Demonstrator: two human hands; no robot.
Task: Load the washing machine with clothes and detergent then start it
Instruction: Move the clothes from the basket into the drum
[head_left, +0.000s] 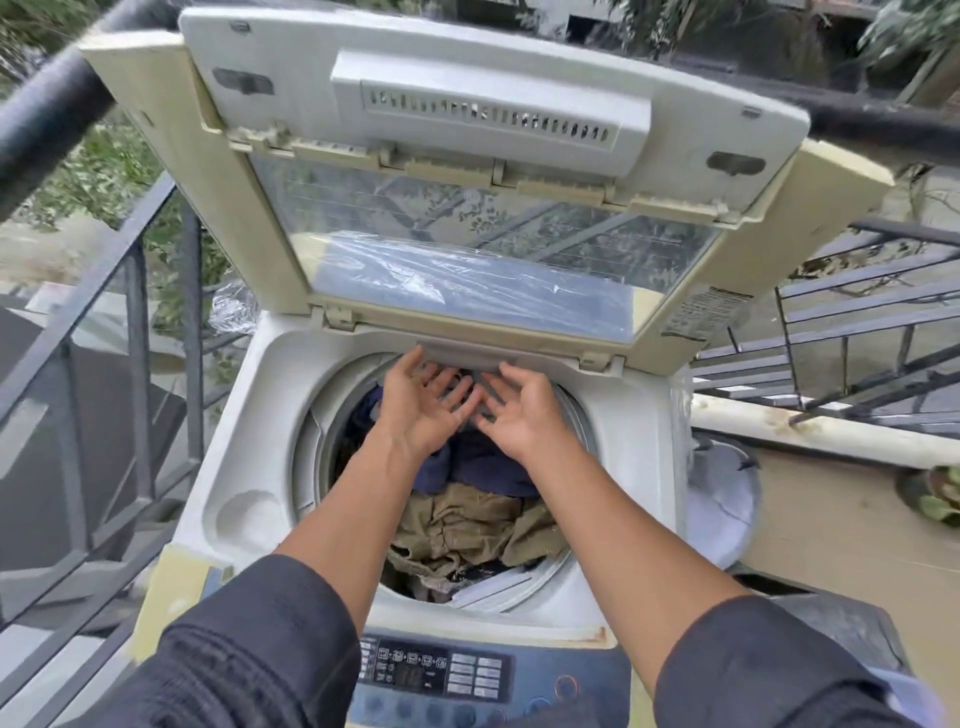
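Loading step: both hands — left hand (422, 402) and right hand (522, 413) — hover side by side over the drum (571, 564), fingers spread, holding nothing. The clothes (467, 525) lie inside the drum, below the raised lid (467, 208). No detergent is visible — judged next: add it, close the lid, then use the control panel (441, 675) at the drum's near edge.

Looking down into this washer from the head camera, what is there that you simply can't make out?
- Control panel: labels and display too small and blurred to read; sleeves hide its sides.
- Drum depth: covered by the khaki garment, the navy clothes and both arms.
- Detergent: none identifiable in view.
- Warning sticker on the lid: print too small.
- Left hand and right hand: motion-blurred fingertips.
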